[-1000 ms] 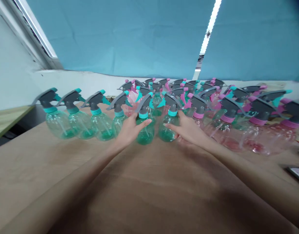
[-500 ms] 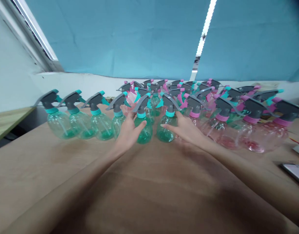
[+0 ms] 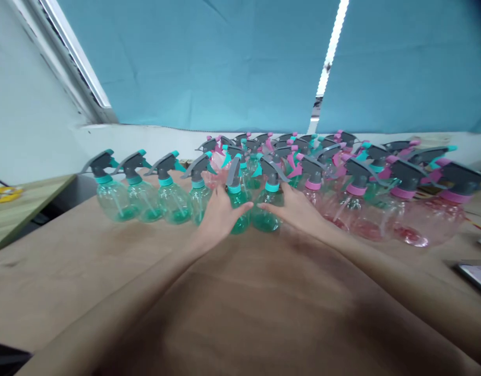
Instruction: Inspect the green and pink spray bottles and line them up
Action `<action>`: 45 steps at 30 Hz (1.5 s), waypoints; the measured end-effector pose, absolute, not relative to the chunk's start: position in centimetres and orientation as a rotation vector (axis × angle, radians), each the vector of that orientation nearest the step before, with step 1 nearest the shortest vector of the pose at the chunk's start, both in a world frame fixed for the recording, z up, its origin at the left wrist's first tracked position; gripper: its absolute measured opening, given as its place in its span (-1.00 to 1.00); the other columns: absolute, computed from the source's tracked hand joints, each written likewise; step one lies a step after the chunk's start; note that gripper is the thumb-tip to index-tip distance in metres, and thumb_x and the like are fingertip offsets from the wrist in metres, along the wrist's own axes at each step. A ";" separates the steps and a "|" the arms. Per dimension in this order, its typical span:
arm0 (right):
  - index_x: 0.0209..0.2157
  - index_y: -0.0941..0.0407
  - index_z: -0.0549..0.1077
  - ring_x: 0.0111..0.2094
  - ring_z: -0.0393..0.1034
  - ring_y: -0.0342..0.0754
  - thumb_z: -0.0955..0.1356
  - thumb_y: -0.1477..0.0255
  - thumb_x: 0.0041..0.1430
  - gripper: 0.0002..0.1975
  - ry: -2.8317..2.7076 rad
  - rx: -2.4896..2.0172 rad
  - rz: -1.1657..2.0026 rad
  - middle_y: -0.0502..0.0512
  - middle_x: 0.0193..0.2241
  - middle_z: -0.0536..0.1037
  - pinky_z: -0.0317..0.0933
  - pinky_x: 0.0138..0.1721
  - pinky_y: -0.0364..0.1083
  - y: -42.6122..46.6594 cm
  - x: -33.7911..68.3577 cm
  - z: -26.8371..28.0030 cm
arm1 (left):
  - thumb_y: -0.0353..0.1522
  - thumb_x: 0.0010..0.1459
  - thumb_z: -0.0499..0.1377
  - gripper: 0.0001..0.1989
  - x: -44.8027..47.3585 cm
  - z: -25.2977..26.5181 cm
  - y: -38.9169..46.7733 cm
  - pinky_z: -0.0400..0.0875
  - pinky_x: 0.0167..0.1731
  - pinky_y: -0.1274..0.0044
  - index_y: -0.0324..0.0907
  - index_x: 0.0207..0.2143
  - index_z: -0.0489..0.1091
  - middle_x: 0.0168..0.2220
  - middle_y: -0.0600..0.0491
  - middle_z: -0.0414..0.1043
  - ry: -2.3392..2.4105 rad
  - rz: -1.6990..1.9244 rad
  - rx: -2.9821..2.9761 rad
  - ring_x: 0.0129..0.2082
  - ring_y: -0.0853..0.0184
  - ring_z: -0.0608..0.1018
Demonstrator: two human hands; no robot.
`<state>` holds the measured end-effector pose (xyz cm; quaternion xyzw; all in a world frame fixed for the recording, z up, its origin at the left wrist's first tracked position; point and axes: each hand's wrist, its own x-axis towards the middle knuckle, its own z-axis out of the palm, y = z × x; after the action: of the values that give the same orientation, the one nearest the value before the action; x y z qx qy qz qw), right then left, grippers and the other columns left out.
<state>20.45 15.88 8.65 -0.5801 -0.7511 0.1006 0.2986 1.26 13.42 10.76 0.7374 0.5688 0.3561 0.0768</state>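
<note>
Near the middle of the table, my left hand (image 3: 220,213) curls round the left side of a green spray bottle (image 3: 240,223), its thumb across the front. Opposite it, my right hand (image 3: 297,206) holds another green spray bottle (image 3: 266,218) from the right, thumb also in front. Both bottles stand upright, a narrow gap between them, with turquoise collars and grey trigger heads. The fingers behind the bottles are partly hidden. Left of my left hand, several more green spray bottles (image 3: 173,203) form a row. Pink spray bottles (image 3: 355,211) stand to the right of my right hand.
Behind the front row, more spray bottles (image 3: 303,142) with pink and turquoise nozzles crowd toward the wall. A phone-like flat object (image 3: 477,277) lies at the right edge. A wooden side surface (image 3: 36,196) on the left carries a yellow item (image 3: 5,195).
My left hand has moved its bottle rightward, closer to the one in my right hand, and the bottle's head has turned. The view has shifted slightly left.
</note>
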 end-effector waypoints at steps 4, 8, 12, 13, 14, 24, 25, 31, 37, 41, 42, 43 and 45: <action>0.11 0.23 0.22 -0.23 0.43 0.25 0.32 -0.02 0.05 -0.25 -2.009 -1.551 0.245 0.31 -0.23 0.48 0.30 -0.34 0.12 15.6 20.6 8.6 | -0.37 0.04 0.28 -0.57 0.9 11.4 15.0 0.35 -0.03 0.14 -0.22 -0.03 0.31 -0.11 -0.15 0.45 1.769 1.011 2.228 0.01 -0.09 0.46; 0.15 0.25 0.18 -0.18 0.42 0.28 0.31 -0.03 0.06 -0.21 -2.019 -1.549 0.237 0.38 -0.12 0.45 0.32 -0.28 0.15 15.3 20.8 8.5 | -0.35 0.01 0.30 -0.67 0.2 11.4 15.9 0.37 -0.06 0.21 -0.17 -0.15 0.34 -0.27 -0.05 0.48 1.749 1.007 2.234 -0.04 -0.03 0.49; 0.18 0.26 0.16 -0.07 0.39 0.33 0.30 -0.05 0.07 -0.18 -2.033 -1.547 0.234 0.44 -0.02 0.40 0.31 -0.19 0.18 14.9 20.8 8.5 | -0.32 0.02 0.28 -0.58 -0.1 11.0 16.5 0.32 0.00 0.17 -0.18 -0.06 0.30 -0.17 -0.10 0.47 1.711 1.023 2.222 0.03 -0.05 0.45; 0.18 0.26 0.15 -0.06 0.38 0.33 0.29 -0.05 0.07 -0.17 -2.039 -1.546 0.236 0.45 0.00 0.39 0.31 -0.18 0.18 14.9 20.8 8.6 | -0.30 0.03 0.27 -0.55 -0.1 10.9 16.7 0.30 0.02 0.17 -0.18 -0.02 0.28 -0.13 -0.11 0.46 1.700 1.030 2.216 0.06 -0.06 0.43; 0.19 0.27 0.15 -0.05 0.38 0.34 0.29 -0.05 0.08 -0.16 -2.045 -1.546 0.238 0.47 0.02 0.38 0.31 -0.17 0.19 14.8 20.8 8.6 | -0.29 0.04 0.27 -0.51 -0.1 10.8 16.7 0.28 0.04 0.16 -0.18 0.01 0.26 -0.08 -0.13 0.45 1.687 1.038 2.211 0.09 -0.07 0.41; 0.12 0.29 0.20 -0.30 0.45 0.29 0.25 -0.10 0.08 -0.19 -2.054 -1.594 0.269 0.31 -0.34 0.52 0.30 -0.40 0.12 14.4 20.8 8.9 | -0.28 0.13 0.19 -0.41 -1.1 10.9 13.6 0.24 0.14 0.18 -0.15 0.19 0.11 0.23 -0.21 0.21 1.590 1.131 2.156 0.21 0.02 0.32; 0.11 0.30 0.20 -0.35 0.45 0.28 0.24 -0.12 0.07 -0.17 -2.054 -1.603 0.275 0.28 -0.40 0.51 0.29 -0.44 0.11 14.3 20.8 8.9 | -0.28 0.15 0.18 -0.40 -1.5 10.7 13.0 0.21 0.16 0.20 -0.13 0.20 0.08 0.25 -0.18 0.19 1.575 1.155 2.155 0.23 0.05 0.29; 0.15 0.31 0.14 -0.26 0.46 0.34 0.25 -0.19 0.00 -0.06 -2.068 -1.593 0.303 0.36 -0.27 0.52 0.31 -0.37 0.15 13.0 20.8 8.9 | -0.22 0.13 0.19 -0.49 -2.2 10.1 9.6 0.27 0.15 0.21 -0.14 0.11 0.20 0.17 -0.13 0.32 1.524 1.183 2.059 0.19 0.10 0.35; 0.15 0.15 0.22 -0.10 0.42 0.36 0.31 -0.04 0.04 -0.24 -2.142 -1.559 0.316 0.42 0.02 0.37 0.33 -0.27 0.20 10.0 21.5 9.2 | -0.07 0.06 0.25 -0.28 2.0 10.4 8.0 0.26 0.16 0.17 -0.04 0.22 0.10 0.28 -0.09 0.16 1.385 0.948 1.948 0.23 0.06 0.29; 0.04 0.12 0.33 -0.18 0.46 0.23 0.35 0.06 0.05 -0.40 -2.187 -1.520 0.314 0.31 -0.02 0.38 0.37 -0.36 0.10 7.5 22.3 9.2 | -0.09 0.04 0.27 -0.19 5.7 11.1 7.8 0.14 0.23 0.18 -0.05 0.26 0.01 0.32 -0.05 0.06 1.256 0.916 2.042 0.29 0.10 0.17; 0.04 0.12 0.33 -0.19 0.46 0.22 0.35 0.01 0.03 -0.37 -2.189 -1.511 0.289 0.31 -0.02 0.38 0.38 -0.39 0.10 7.0 22.4 9.1 | -0.12 0.05 0.28 -0.23 6.5 11.4 7.7 0.17 0.22 0.19 -0.06 0.24 0.04 0.29 -0.06 0.10 1.217 0.938 2.059 0.27 0.11 0.20; 0.04 0.12 0.32 -0.19 0.46 0.22 0.33 -0.05 0.01 -0.32 -2.193 -1.497 0.246 0.32 -0.01 0.38 0.39 -0.42 0.10 6.4 22.6 8.8 | -0.17 0.06 0.28 -0.28 7.3 11.6 7.5 0.22 0.19 0.20 -0.06 0.22 0.07 0.25 -0.07 0.18 1.182 0.965 2.067 0.23 0.10 0.26; 0.01 0.12 0.35 -0.17 0.44 0.26 0.30 -0.17 -0.05 -0.23 -2.190 -1.470 0.127 0.35 0.00 0.39 0.40 -0.43 0.12 5.4 22.9 8.1 | -0.23 0.09 0.26 -0.38 8.6 12.2 7.1 0.31 0.11 0.23 -0.05 0.16 0.12 0.14 -0.05 0.30 1.127 1.008 2.075 0.14 0.12 0.37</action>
<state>22.88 5.45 8.14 -0.5394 -0.8035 0.0464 0.2478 8.60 7.10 12.23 0.7751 0.4211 0.3764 0.2834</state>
